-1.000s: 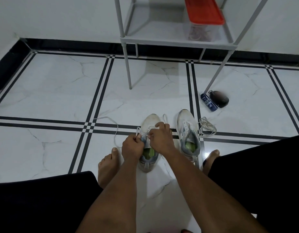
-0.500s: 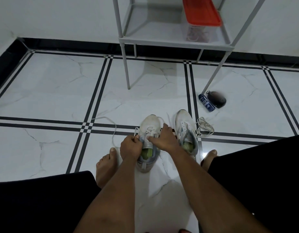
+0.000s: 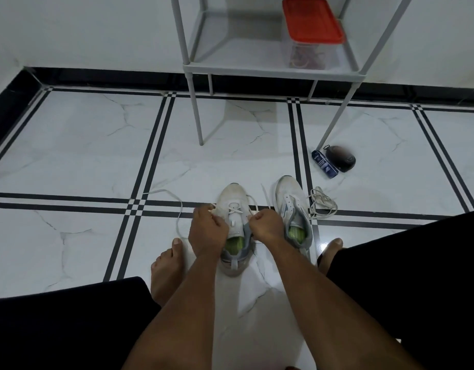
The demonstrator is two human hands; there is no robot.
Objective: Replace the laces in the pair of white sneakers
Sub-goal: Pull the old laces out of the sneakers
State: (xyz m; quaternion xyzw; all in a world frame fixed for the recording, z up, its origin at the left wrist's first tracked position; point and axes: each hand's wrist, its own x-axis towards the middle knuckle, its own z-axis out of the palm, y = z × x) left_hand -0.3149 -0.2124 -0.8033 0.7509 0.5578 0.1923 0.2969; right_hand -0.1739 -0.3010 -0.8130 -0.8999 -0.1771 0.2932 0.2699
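Moved apart since a second ago: left hand now over the near-left side of the sneaker, right hand over its near-right side, where before both bunched together above the tongue. Lace ends drawn out to either side.

Head view. Left hand curled, pinching one end of the white lace at the left eyelets; right hand curled, pinching the other end at the right eyelets. Lace crossed once over the front of the left sneaker, long free tail trailing away across the floor toward its left edge and over the black tile lines. Left sneaker toe pointing away, heel nearest, green insole showing between the wrists. Right sneaker just beside it on the right, apart from both hands, unlaced, green insole visible. Loose bundle of lace touching or nearly touching the right sneaker's outer side; cannot tell which. Bare feet flanking the pair, left foot near the left sneaker's heel. Farther right, blue bottle lying beside a dark rounded object, near a leg of the grey rack standing at the floor's far edge. Clear container with red lid on the rack's shelf.
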